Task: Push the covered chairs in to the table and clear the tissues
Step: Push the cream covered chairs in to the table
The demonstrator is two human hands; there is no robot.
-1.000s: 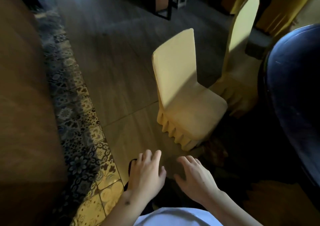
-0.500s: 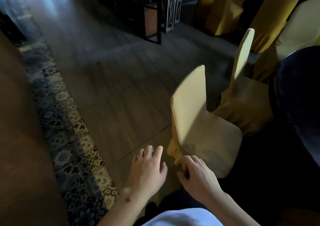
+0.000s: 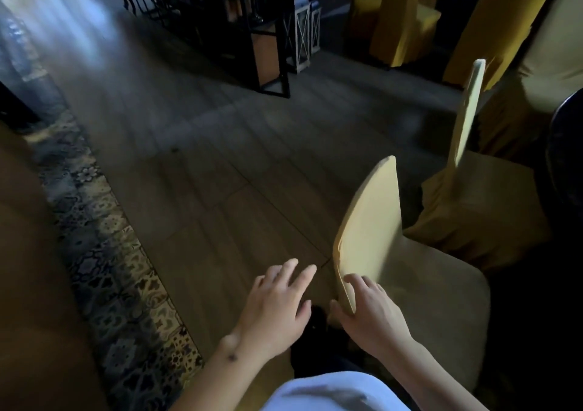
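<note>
A: From the head view, what are your hands doing?

B: Your right hand [image 3: 369, 313] grips the back of the nearest covered chair [image 3: 378, 237]. Its fingers [image 3: 362, 284] curl over the top edge onto the front face, and your thumb sits behind the edge, so the backrest is clamped between them. Your left hand [image 3: 277, 303] hovers just to the left of that edge, fingers straight and spread apart, touching nothing.

A: Where does the chair stand?

B: Its backrest rises up and away from your right fingers, and its seat spreads out to the right of them. Beyond those fingers, further right, a second covered chair [image 3: 470, 190] shows its backrest edge-on. The dark rim of the desk [image 3: 564, 149] curves at the far right edge, just past that second chair.

A: Any tissues?

B: You cannot make any out; the scene is dim and blurred.

A: Anything else around?

B: Left of your left fingers the wooden floor [image 3: 202, 164] runs to a patterned tile strip [image 3: 110, 268]. Far ahead stands a black metal shelf frame [image 3: 252, 25] with a white lantern [image 3: 303, 35] beside it, and more yellow covered chairs [image 3: 400, 16] to their right.

A: Any writing or labels?

B: None can be read.
</note>
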